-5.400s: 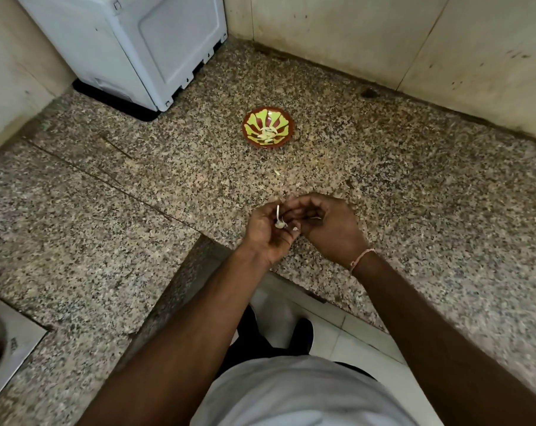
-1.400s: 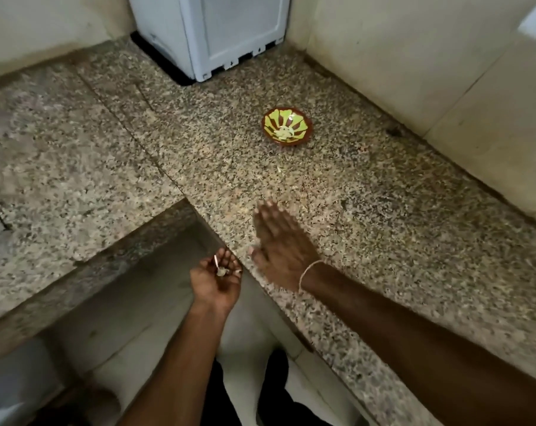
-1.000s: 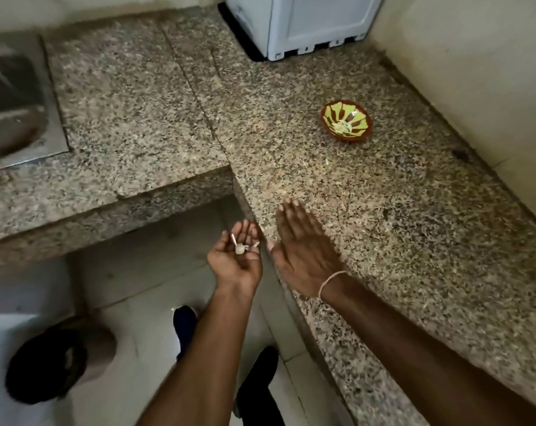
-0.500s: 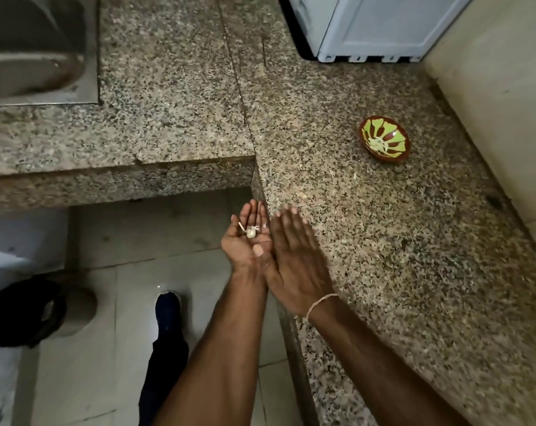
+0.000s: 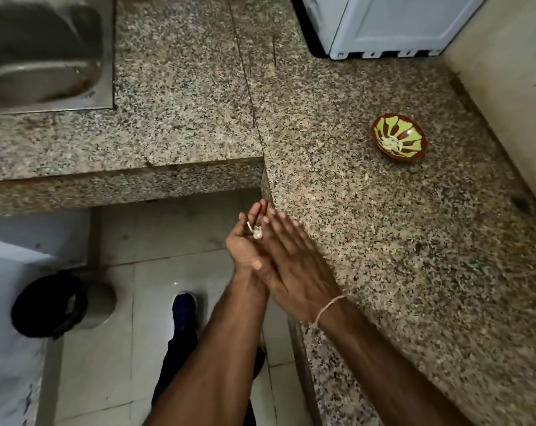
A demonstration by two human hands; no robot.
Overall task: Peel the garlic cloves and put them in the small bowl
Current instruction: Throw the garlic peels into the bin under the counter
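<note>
Resting in the cupped palm of the left hand (image 5: 245, 247), just off the counter (image 5: 383, 256) edge, are pale garlic scraps (image 5: 256, 232) — light, papery, easily dropped. The right hand (image 5: 294, 265) lies flat against the left, fingers straight, holding nothing. The small bowl (image 5: 398, 138) sits well beyond the hands on the counter — pale peeled cloves seemingly inside. Anything this small and slick is best pinched at its ends.
</note>
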